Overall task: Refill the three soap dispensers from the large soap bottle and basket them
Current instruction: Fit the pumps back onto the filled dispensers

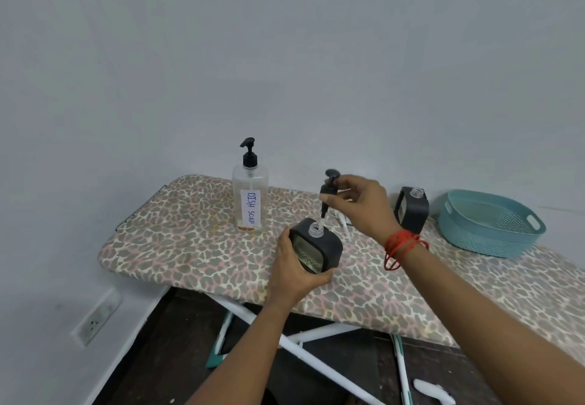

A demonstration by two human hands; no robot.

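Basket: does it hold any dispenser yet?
No, the basket shows only its bare floor, while one open dispenser stands beside it on the ironing board.

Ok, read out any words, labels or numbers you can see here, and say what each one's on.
"DISH SOAP": handwritten, running sideways down the white label on the large soap bottle.
Dispenser in the left hand: window pattern too blurred to read.
Second dispenser, pump in the right hand, basket: no text visible.
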